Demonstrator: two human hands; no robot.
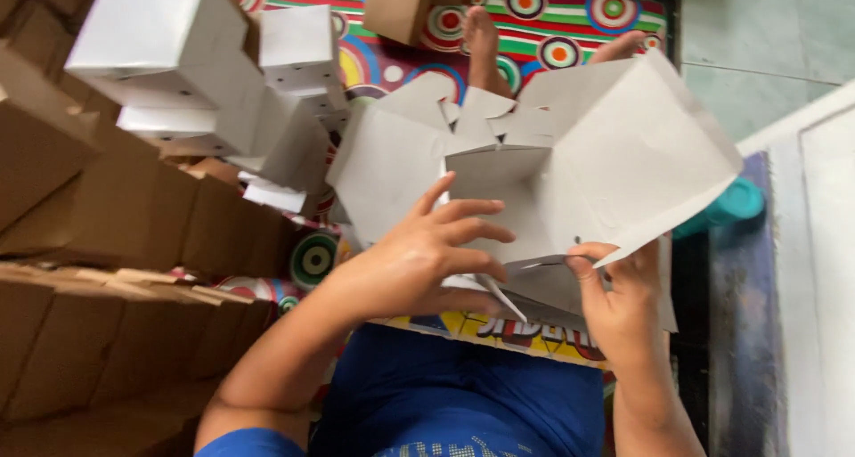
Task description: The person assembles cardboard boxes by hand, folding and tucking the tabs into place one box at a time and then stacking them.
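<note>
Closest in are blue shorts (463,403) at 6 o'clock; just above them sit the two hands and the grey card box blank (570,163) they are folding. The left hand (419,261) lies on the card with its fingers spread out flat, pressing a panel down, not pinching anything; the right hand (628,301) is curled, its thumb and fingers nipping the lower edge of the card near a small slot. To do this fold well, I think the flat hand should keep the panel still while the other hand pushes the flap right along its crease, so the tab goes in straight and the card does not tear. The card sits above both hands, spreading from 10 o'clock to 2 o'clock, touching both; its big flap sticks out toward 3 o'clock. Farther off, at 9 o'clock, is a pile of brown cardboard boxes (98,243); at 11 o'clock are finished white boxes (178,47); at 12 o'clock a bare foot (485,47) rests on a bright mat (552,20) with coloured rings.
</note>
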